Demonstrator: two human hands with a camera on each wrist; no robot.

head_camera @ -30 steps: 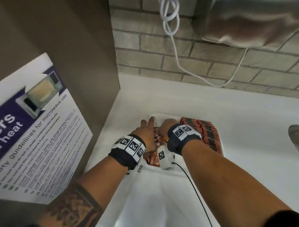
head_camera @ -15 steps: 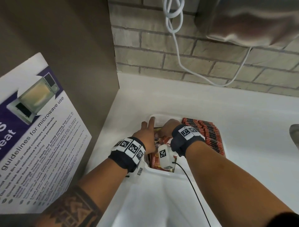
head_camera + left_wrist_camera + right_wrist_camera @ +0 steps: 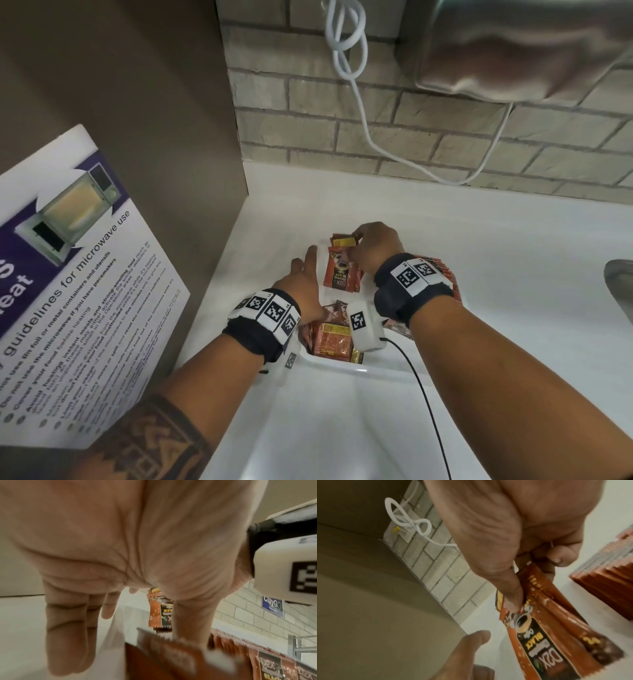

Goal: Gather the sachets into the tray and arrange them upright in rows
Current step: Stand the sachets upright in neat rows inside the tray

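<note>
**Over a white tray of coffee sachets, two hands at work**

Beyond the tray (image 3: 342,364), a grey brick wall (image 3: 428,144) rises from the white counter (image 3: 496,240). A white cord (image 3: 346,37), knotted in a loop, hangs down the wall and curves off toward a brushed-metal appliance (image 3: 513,51) mounted above the tray's far right side. Left of the tray stands a brown panel (image 3: 137,102) carrying a poster (image 3: 68,291) with microwave-use guidelines. A curved metal edge (image 3: 620,291) shows on the counter well to the right of the tray; what it belongs to cannot be told.

Both forearms reach in from the near side and cover much of the tray, and each wrist wears a black band with square coded markers. Loose sachets (image 3: 334,339) lie jumbled in the tray's near end, partly hidden under the wrists. A packed row of upright sachets (image 3: 445,274) stands along the tray's right side, mostly hidden behind the right wrist.

The right hand (image 3: 376,250) is above the tray's far end, thumb and curled fingers pinching the top of a small bunch of sachets (image 3: 342,270) that hangs down from the grip; the front one is orange-brown with a black label and a coffee-cup picture. The left hand (image 3: 301,277) is at the tray's left side, just beside the held bunch, fingers (image 3: 68,635) straight and close together, holding nothing. Its thumb (image 3: 193,618) points down toward the loose sachets; blur hides whether it touches them.
</note>
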